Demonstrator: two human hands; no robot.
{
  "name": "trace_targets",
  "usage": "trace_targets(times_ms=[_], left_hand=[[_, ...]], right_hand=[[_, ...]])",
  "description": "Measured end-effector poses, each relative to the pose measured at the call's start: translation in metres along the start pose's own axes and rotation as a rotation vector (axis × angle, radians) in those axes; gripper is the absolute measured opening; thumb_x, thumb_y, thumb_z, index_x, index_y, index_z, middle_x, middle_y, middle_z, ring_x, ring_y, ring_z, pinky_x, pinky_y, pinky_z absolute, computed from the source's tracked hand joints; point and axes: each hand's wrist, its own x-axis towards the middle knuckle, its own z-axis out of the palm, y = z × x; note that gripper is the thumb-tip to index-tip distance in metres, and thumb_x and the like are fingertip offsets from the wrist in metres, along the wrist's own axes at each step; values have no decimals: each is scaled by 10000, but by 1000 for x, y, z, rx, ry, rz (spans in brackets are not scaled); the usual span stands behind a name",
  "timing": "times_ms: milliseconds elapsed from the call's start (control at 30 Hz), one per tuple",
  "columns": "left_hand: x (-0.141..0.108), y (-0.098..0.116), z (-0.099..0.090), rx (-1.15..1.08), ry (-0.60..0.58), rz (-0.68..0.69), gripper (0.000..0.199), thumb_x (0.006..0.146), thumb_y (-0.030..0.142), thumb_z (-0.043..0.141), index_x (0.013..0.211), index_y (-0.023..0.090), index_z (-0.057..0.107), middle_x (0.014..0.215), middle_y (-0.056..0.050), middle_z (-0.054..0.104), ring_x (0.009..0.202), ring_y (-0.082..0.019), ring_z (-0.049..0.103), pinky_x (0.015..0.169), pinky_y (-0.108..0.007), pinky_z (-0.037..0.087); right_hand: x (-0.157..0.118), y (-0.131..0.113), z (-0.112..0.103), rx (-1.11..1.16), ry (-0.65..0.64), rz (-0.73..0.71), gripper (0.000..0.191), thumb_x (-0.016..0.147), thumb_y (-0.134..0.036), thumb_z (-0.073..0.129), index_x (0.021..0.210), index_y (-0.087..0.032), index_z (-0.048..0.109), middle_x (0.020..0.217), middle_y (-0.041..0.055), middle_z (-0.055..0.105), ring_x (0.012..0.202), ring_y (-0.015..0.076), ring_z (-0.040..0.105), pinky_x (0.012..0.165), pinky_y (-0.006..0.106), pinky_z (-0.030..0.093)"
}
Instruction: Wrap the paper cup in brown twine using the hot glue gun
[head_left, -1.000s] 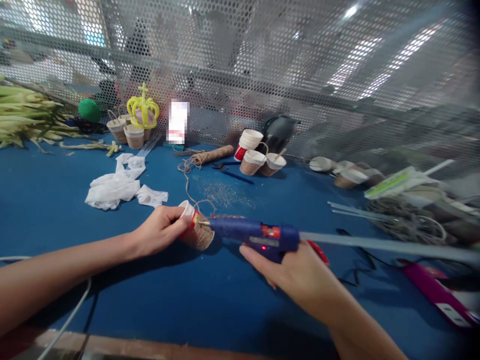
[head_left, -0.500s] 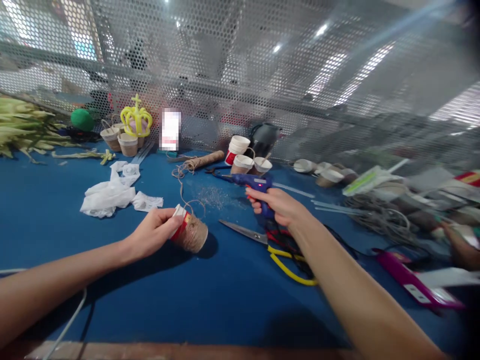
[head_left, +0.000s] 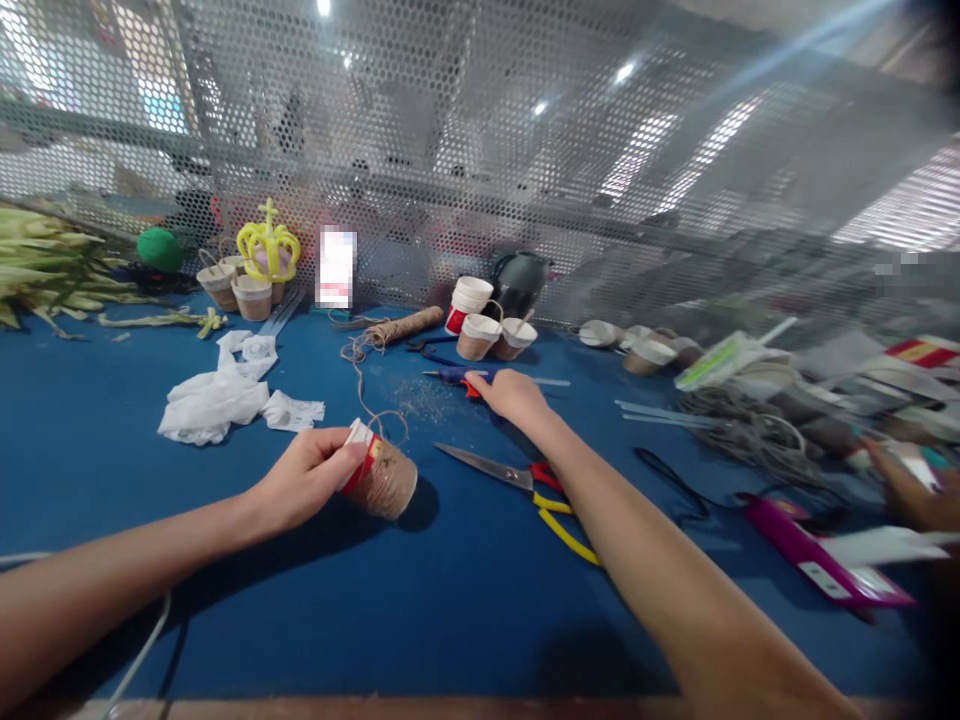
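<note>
My left hand [head_left: 315,475] pinches the rim of a paper cup [head_left: 386,480], tilted on its side and partly wrapped in twine. A strand of twine runs from the cup to a twine roll [head_left: 409,326] farther back. My right hand [head_left: 514,395] is on a blue glue gun [head_left: 450,374] that points left, low over the table; the back of the hand hides its handle and some fingers. Scissors [head_left: 491,467] with red and yellow handles lie between my hands, partly under my right forearm.
White crumpled material [head_left: 214,400] lies at left. Small cups [head_left: 480,335], a yellow crown [head_left: 268,250] and a phone [head_left: 336,268] stand near the mesh panel [head_left: 420,150]. Grey cord [head_left: 757,445], a purple power strip [head_left: 825,555] and another person's hand [head_left: 911,485] are at right.
My right hand has moved slightly left with the glue gun, and its back now covers more of the tool. My left hand still holds the cup in nearly the same place.
</note>
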Motion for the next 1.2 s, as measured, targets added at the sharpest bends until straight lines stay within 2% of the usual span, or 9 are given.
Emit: trace_targets(times_ms=[67,167,233,333,433,600,700,967,1200], left_hand=[[-1,2,1,22,-3,11,327,811,341,395,718,100,596,640,-17,584,573,-108,488,560,-202,393],[-2,5,2,80,-17,38,340,821,344,376,726,97,589,632,-20,581,575,-113,494,554,-203,404],[-3,7,3,131,-24,62,359,831,349,355,706,97,578,609,-21,576,560,-114,498,540,-203,410],[-3,8,4,214,-43,141,348,841,303,336,662,103,557,592,-22,578,544,-107,502,532,-193,412],[-5,10,5,360,-27,282,286,810,202,355,595,114,522,552,1,535,503,-80,451,498,-171,375],[-8,13,6,524,-23,388,263,786,171,361,571,117,502,531,18,465,482,-67,387,476,-173,327],[-9,12,6,445,-67,328,273,802,202,361,590,114,509,551,13,488,501,-70,405,498,-176,337],[-3,16,6,-134,-41,-109,358,761,425,443,648,103,552,517,28,464,470,-69,360,461,-181,314],[-1,17,9,-204,-86,-171,369,750,455,466,654,106,542,521,38,453,464,-62,350,461,-176,293]], right_hand=[[-24,-11,-3,-29,41,-100,227,811,-311,516,809,-105,611,893,110,581,847,198,538,735,310,404],[-72,-29,-2,-3,-63,-278,391,826,-439,427,652,-158,636,599,7,536,583,116,497,587,241,376],[-99,-38,3,101,-201,-409,428,836,-468,376,741,-166,666,521,-31,463,457,84,391,468,226,310],[-119,-44,16,237,-257,-495,401,817,-449,423,752,-142,673,499,-38,425,463,81,345,459,233,269],[-117,-45,30,482,-341,-436,333,763,-433,515,684,-144,661,500,-40,427,486,77,343,474,234,264],[-112,-49,39,911,-480,-156,173,625,-318,665,668,-155,623,494,-76,413,421,34,241,418,219,169],[-114,-51,36,955,-445,-145,147,598,-270,673,604,-152,586,488,-77,421,420,29,243,412,222,143],[-121,-39,26,949,-263,-228,127,645,-270,632,616,-161,572,463,-81,392,433,43,270,416,228,168],[-121,-33,27,929,-209,-266,131,650,-287,628,630,-170,572,464,-80,387,433,46,269,414,225,185]])
